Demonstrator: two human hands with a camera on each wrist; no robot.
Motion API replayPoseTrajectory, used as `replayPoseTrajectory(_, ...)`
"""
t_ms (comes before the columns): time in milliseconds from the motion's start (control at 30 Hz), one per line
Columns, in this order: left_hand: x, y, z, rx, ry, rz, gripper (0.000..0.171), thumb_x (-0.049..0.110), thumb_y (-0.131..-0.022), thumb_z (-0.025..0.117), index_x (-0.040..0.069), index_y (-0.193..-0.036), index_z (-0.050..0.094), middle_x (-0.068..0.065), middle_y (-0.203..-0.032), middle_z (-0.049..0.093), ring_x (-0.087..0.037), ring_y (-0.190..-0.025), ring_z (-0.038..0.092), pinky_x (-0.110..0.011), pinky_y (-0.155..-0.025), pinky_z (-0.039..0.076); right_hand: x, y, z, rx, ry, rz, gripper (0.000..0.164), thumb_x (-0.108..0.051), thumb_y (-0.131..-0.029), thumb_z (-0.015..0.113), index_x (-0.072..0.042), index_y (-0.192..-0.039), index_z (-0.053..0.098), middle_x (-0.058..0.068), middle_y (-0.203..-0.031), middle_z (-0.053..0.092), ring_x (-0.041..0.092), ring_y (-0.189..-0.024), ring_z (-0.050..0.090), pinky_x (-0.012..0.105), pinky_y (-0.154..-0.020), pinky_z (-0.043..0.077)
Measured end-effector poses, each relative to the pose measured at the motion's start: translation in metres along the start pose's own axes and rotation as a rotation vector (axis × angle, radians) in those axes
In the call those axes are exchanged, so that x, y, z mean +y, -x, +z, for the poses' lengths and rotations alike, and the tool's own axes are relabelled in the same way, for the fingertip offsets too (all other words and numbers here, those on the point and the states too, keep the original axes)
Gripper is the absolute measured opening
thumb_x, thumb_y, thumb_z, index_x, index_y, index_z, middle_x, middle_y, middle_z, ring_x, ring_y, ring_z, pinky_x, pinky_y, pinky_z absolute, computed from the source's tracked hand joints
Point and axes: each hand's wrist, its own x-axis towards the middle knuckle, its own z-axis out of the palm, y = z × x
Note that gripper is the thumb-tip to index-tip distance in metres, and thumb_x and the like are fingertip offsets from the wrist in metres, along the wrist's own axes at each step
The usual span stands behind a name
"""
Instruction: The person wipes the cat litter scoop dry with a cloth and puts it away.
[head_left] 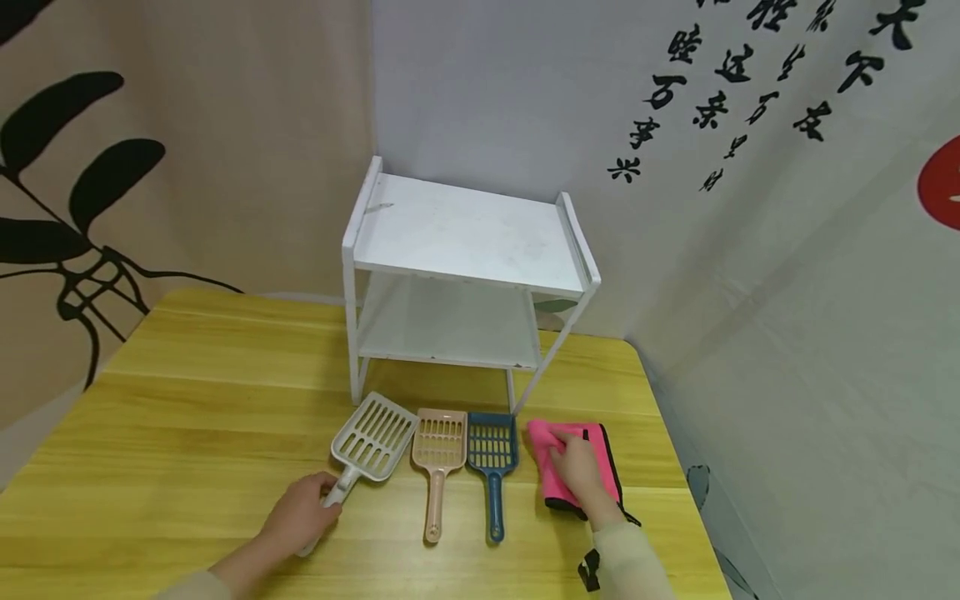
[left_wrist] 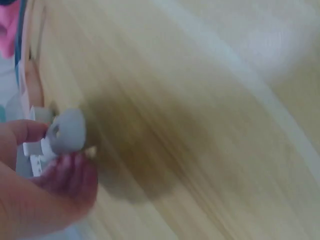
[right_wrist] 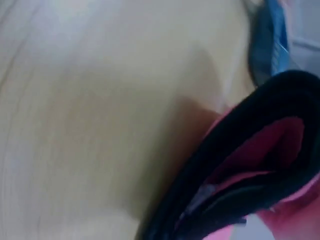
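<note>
Your left hand (head_left: 296,512) grasps the white scoop (head_left: 356,468) by its handle. Next to this scoop lies the beige scoop (head_left: 438,468), then the blue scoop (head_left: 493,477). Your right hand (head_left: 579,465) is upon the folded pink cloth (head_left: 557,483), right of the blue scoop; whether it grips or only presses, I cannot tell. Behind, the white rack (head_left: 472,229) stands on the table (head_left: 225,417).

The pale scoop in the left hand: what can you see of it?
The pale scoop looks like plastic, with a broad, slotted, rimmed head and a slim handle with a hole near its end. The left hand grips that handle. The scoop slants over the table, head pointing toward the white shelf; whether the head touches the beige scoop beside it is unclear.
</note>
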Motion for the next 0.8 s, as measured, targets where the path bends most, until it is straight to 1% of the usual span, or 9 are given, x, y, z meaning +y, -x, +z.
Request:
replayPoseTrajectory(100, -0.003, -0.002, -0.007, -0.039, 0.173, -0.033, 0.034, 0.006, -0.079, 0.065, -0.008, -0.109, 0.059, -0.01, -0.089, 0.068, -0.015, -0.074, 0.06, -0.026, -0.062, 0.049, 0.007, 0.0, -0.013, -0.004, -0.175, 0.048, 0.032, -0.008, -0.087, 0.063, 0.004, -0.117, 0.062, 0.022, -0.105, 0.066, 0.012, -0.067, 0.053, 0.024, -0.06, 0.043)
replayPoseTrajectory(200, -0.006, -0.004, -0.016, -0.086, 0.332, -0.053, 0.041, 0.005, -0.083, 0.063, -0.014, -0.117, 0.052, -0.012, -0.086, 0.067, -0.015, -0.068, 0.061, -0.023, -0.056, 0.048, 0.013, -0.001, -0.026, 0.007, -0.323, 0.123, 0.032, -0.01, -0.088, 0.063, 0.002, -0.118, 0.062, 0.021, -0.104, 0.067, 0.01, -0.075, 0.057, 0.023, -0.064, 0.046)
replayPoseTrajectory(300, -0.01, -0.004, -0.028, -0.159, 0.453, -0.042, 0.051, 0.008, -0.087, 0.062, -0.02, -0.125, 0.043, -0.014, -0.085, 0.066, -0.017, -0.065, 0.061, -0.025, -0.054, 0.05, 0.018, -0.001, -0.037, -0.001, -0.471, 0.239, 0.036, -0.013, -0.09, 0.061, 0.002, -0.123, 0.059, 0.019, -0.106, 0.066, 0.007, -0.079, 0.06, 0.021, -0.068, 0.048)
replayPoseTrajectory(367, -0.011, -0.004, -0.037, -0.213, 0.508, -0.018, 0.056, 0.01, -0.089, 0.06, -0.023, -0.128, 0.037, -0.014, -0.085, 0.066, -0.016, -0.065, 0.061, -0.026, -0.056, 0.05, 0.019, 0.0, -0.045, 0.002, -0.556, 0.311, 0.039, -0.015, -0.091, 0.06, 0.003, -0.126, 0.056, 0.017, -0.106, 0.067, 0.004, -0.079, 0.06, 0.02, -0.068, 0.049)
replayPoseTrajectory(433, -0.011, -0.003, -0.045, -0.249, 0.549, -0.009, 0.06, 0.012, -0.09, 0.058, -0.025, -0.13, 0.032, -0.015, -0.087, 0.066, -0.014, -0.067, 0.061, -0.026, -0.057, 0.051, 0.018, 0.002, -0.052, 0.014, -0.615, 0.348, 0.041, -0.017, -0.092, 0.06, 0.004, -0.127, 0.054, 0.013, -0.106, 0.068, 0.002, -0.081, 0.06, 0.019, -0.07, 0.049)
replayPoseTrajectory(500, -0.01, -0.003, -0.054, -0.272, 0.583, -0.005, 0.061, 0.013, -0.092, 0.056, -0.026, -0.131, 0.029, -0.014, -0.089, 0.067, -0.013, -0.068, 0.061, -0.026, -0.059, 0.051, 0.016, 0.003, -0.057, 0.029, -0.672, 0.367, 0.042, -0.017, -0.092, 0.06, 0.006, -0.127, 0.054, 0.007, -0.101, 0.069, 0.0, -0.078, 0.06, 0.018, -0.069, 0.049)
replayPoseTrajectory(600, -0.004, -0.002, -0.067, -0.278, 0.586, -0.012, 0.06, 0.015, -0.094, 0.054, -0.024, -0.132, 0.03, -0.013, -0.093, 0.067, -0.011, -0.072, 0.062, -0.026, -0.063, 0.052, 0.012, 0.005, -0.065, 0.046, -0.722, 0.376, 0.043, -0.017, -0.092, 0.06, 0.005, -0.127, 0.053, 0.001, -0.098, 0.068, -0.002, -0.077, 0.06, 0.017, -0.07, 0.05)
replayPoseTrajectory(667, 0.002, -0.003, -0.073, -0.286, 0.592, -0.029, 0.059, 0.017, -0.094, 0.054, -0.021, -0.133, 0.032, -0.013, -0.098, 0.066, -0.01, -0.075, 0.061, -0.027, -0.066, 0.053, 0.009, 0.006, -0.069, 0.058, -0.739, 0.376, 0.043, -0.018, -0.092, 0.06, 0.005, -0.128, 0.052, 0.0, -0.098, 0.067, -0.002, -0.078, 0.06, 0.017, -0.07, 0.05)
replayPoseTrajectory(800, 0.018, -0.006, -0.08, -0.302, 0.596, -0.046, 0.06, 0.021, -0.093, 0.056, -0.016, -0.135, 0.035, -0.022, -0.111, 0.063, -0.01, -0.08, 0.062, -0.027, -0.068, 0.053, -0.003, 0.009, -0.077, 0.076, -0.753, 0.371, 0.045, -0.019, -0.091, 0.062, 0.002, -0.129, 0.053, 0.001, -0.101, 0.066, -0.001, -0.079, 0.061, 0.018, -0.071, 0.051)
